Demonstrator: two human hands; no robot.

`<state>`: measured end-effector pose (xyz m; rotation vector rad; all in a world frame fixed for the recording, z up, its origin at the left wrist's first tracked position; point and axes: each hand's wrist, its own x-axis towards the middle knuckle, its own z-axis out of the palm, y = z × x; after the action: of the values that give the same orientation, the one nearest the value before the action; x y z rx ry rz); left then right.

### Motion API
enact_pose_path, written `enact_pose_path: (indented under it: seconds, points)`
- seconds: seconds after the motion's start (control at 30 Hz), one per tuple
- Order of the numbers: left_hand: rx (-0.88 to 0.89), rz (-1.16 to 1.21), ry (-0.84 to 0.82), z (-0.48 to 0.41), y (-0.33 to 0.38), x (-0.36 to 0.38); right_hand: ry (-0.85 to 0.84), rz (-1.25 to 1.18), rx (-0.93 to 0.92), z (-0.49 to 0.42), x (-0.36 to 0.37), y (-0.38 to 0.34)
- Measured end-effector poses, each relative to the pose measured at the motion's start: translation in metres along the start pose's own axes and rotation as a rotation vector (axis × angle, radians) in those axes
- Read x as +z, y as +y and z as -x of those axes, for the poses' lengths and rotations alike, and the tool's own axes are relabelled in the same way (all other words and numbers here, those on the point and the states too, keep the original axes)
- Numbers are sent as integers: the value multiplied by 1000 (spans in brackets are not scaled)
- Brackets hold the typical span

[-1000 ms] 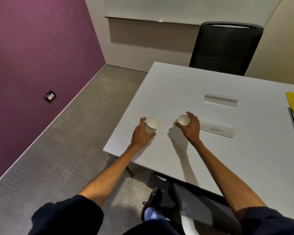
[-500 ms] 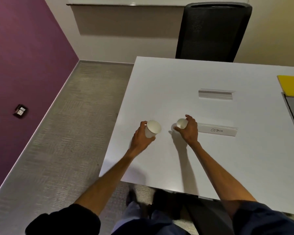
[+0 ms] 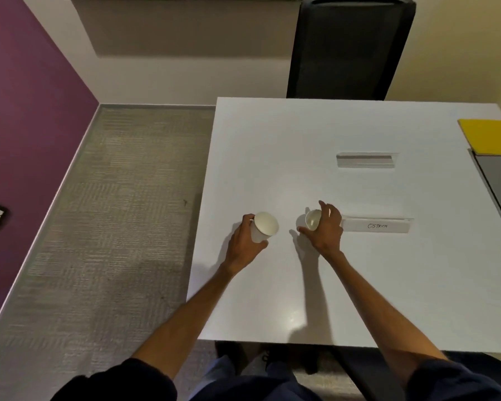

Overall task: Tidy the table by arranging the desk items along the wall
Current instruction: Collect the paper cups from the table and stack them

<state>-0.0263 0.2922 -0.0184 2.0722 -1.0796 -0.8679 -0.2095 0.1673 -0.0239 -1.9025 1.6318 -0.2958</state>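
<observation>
Two white paper cups are in my hands over the left part of the white table (image 3: 359, 285). My left hand (image 3: 243, 244) wraps the left paper cup (image 3: 263, 227), which tilts with its mouth toward me. A hand's width to the right, my right hand (image 3: 326, 230) grips the right paper cup (image 3: 311, 219) from its right side; that cup also leans, and my fingers hide part of it. A white name card (image 3: 376, 226) with handwriting lies flat just right of my right hand.
A second white card (image 3: 365, 160) lies farther back on the table. A yellow folder (image 3: 489, 136) and a grey laptop edge (image 3: 498, 180) sit at the right edge. A black office chair (image 3: 350, 47) stands behind the table. Grey carpet and a purple wall lie to the left.
The view has swung down and to the right, so the table now looks squarer. Both hands keep their cups in about the same spot; the cups lean a little more.
</observation>
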Motion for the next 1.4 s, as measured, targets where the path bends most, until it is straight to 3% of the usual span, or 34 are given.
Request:
enact_pose_path:
  seconds: [0.1, 0.23, 0.53, 0.87, 1.4]
  points:
    - [43, -18, -29, -12, 1, -5, 136, 31, -75, 1, 0, -9]
    - [98, -3, -40, -27, 13, -11, 219, -166, -181, 7, 0, -30]
    - [221, 155, -44, -57, 59, -29, 6, -381, -243, -6, -23, -80]
    - [326, 203, -81, -85, 93, -28, 158, -381, -289, -28, -50, -98]
    - [223, 184, 14, -176, 139, 28, 41, -288, -313, -151, -86, -77]
